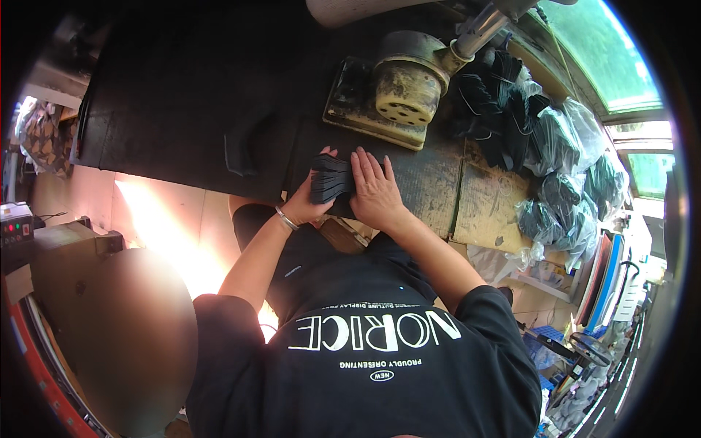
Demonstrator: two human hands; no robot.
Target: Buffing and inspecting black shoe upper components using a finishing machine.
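My left hand [308, 202], with a metal bangle at its wrist, is closed around a bundle of thin black flat pieces [331, 179]. The pieces are stacked side by side and fan out a little; what they are I cannot make out. Against the right side of the bundle lies my right hand [375, 191], its fingers stretched out and pointing away from me. Both hands are at the near edge of the dark worktable [197, 95]. A thin black piece [237, 152] lies on the tabletop left of the hands.
Beyond my hands stands a dirty yellowish round device [409, 80] with holes, on a flat base, joined to a metal arm [482, 33]. Clear plastic bags [566, 146] with dark contents and black pieces [496, 98] crowd the right. A cardboard sheet [489, 201] covers the table's right part.
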